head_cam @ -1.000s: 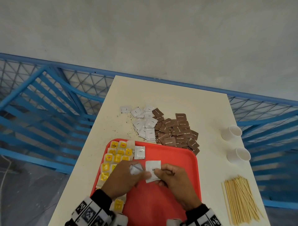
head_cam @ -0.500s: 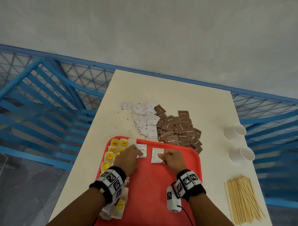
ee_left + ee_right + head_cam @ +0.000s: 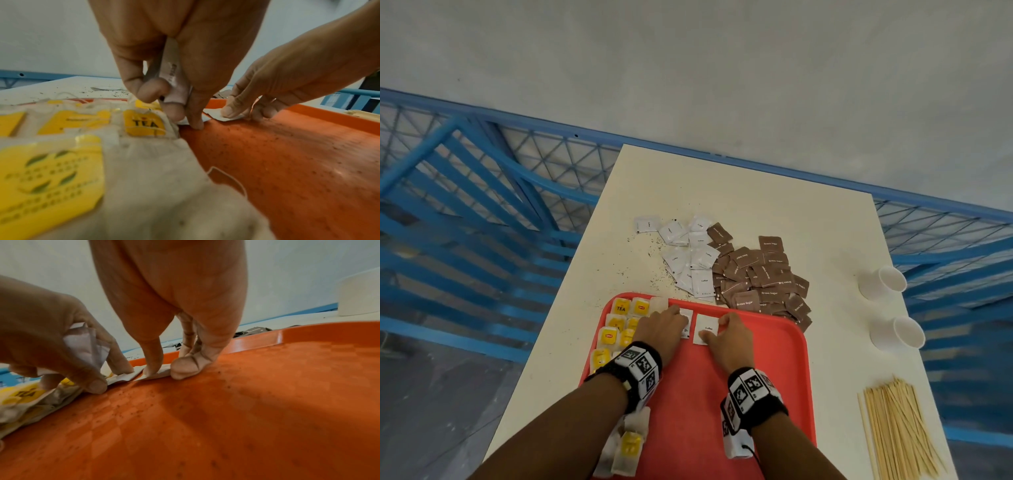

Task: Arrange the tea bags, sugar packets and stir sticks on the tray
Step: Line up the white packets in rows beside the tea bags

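A red tray [image 3: 774,377] [image 3: 287,162] [image 3: 246,402] holds yellow-tagged tea bags [image 3: 608,337] [image 3: 144,124] [image 3: 22,394] in its left part. Two white packets lie side by side at its far edge. My right hand [image 3: 722,329] [image 3: 246,110] [image 3: 168,369] pinches the right packet, marked Coffee [image 3: 707,329] [image 3: 226,117] [image 3: 156,375], thumb pressing it flat, fingers curled at its edge. My left hand [image 3: 664,325] [image 3: 176,104] [image 3: 82,369] covers the left packet [image 3: 686,318] [image 3: 121,378] with a fingertip down. It grips a spare white packet [image 3: 172,73] [image 3: 86,344] in its curled fingers.
Beyond the tray lie a pile of white packets [image 3: 691,260] and a pile of brown sugar packets [image 3: 760,277], with dark crumbs around. Two white cups [image 3: 883,282] [image 3: 899,332] stand at the right edge. Stir sticks [image 3: 897,431] lie near right. Blue railing [image 3: 482,222] surrounds the table.
Both hands moved from the tray's middle to its far edge. The right hand laid its white packet flat beside the other one and still rests on it.
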The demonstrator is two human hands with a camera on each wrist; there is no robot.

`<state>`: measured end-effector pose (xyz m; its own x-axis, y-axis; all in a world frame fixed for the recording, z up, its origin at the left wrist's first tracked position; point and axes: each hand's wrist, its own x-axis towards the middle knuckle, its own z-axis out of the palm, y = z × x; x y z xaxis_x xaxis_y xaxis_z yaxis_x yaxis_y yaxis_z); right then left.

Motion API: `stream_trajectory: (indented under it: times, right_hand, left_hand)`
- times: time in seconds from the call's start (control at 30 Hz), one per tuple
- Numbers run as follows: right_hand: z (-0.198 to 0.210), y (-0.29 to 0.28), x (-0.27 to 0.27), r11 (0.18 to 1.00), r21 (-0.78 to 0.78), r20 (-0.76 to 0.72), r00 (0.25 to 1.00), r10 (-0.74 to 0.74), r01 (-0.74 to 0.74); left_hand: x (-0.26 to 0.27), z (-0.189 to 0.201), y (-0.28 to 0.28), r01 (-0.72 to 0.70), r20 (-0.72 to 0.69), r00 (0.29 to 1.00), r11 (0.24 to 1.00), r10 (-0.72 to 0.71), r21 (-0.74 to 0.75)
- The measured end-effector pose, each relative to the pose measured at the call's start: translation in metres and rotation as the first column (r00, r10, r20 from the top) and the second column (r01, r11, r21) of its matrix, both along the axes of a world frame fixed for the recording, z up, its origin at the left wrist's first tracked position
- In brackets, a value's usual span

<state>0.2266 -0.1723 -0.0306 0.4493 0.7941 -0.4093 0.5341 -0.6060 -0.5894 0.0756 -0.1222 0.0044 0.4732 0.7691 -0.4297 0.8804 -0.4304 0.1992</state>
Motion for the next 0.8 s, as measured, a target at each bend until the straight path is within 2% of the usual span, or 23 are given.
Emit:
stream_trajectory:
  times: [0.5, 0.63, 0.73, 0.8]
  right_hand:
    - [-0.005, 0.005, -0.005, 0.999, 0.032, -0.006, 1.000, -0.012, 0.012]
    - [-0.004, 0.002, -0.004, 0.995, 0.081, -0.029, 0.998, -0.061, 0.063]
    - [0.004, -0.003, -0.003, 0.985, 0.097, -0.074, 0.988, -0.134, 0.141]
    - [0.011, -0.007, 0.000, 0.973, 0.125, -0.123, 0.976, -0.180, 0.195]
  left_hand:
    - [-0.003, 0.003, 0.000, 0.025, -0.003, 1.000, 1.000, -0.025, 0.002]
    - [-0.005, 0.005, -0.001, 0.036, 0.009, 0.999, 0.999, -0.037, 0.028]
    - [-0.010, 0.007, -0.001, -0.009, 0.103, 0.995, 1.000, 0.007, 0.022]
    - [-0.014, 0.012, -0.002, -0.161, 0.298, 0.938, 0.984, 0.176, -0.072]
